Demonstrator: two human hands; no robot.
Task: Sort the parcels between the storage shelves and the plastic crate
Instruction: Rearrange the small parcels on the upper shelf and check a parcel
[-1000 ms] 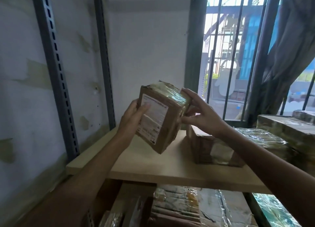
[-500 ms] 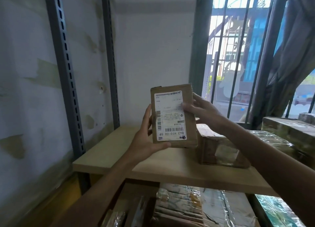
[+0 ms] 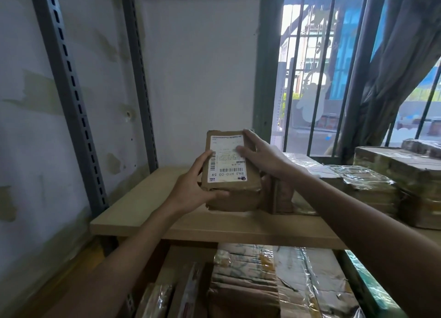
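Print on the label (image 3: 226, 160) is too small for us to read; our right arm (image 3: 346, 212) hides part of the boxes (image 3: 367, 186) behind. We count one parcel (image 3: 235, 198) low at the shelf (image 3: 143, 210), contact unclear, and two hands on it: left hand (image 3: 191, 191) curled round its lower left corner, right hand (image 3: 260, 152) clasping its top right.

A white wall (image 3: 202, 66) fills the left and centre of the frame, its paint patched and peeling toward the left. At upper right a barred window (image 3: 307, 55) lets in bright daylight. A grey curtain (image 3: 405, 43) hangs bunched along its right side.
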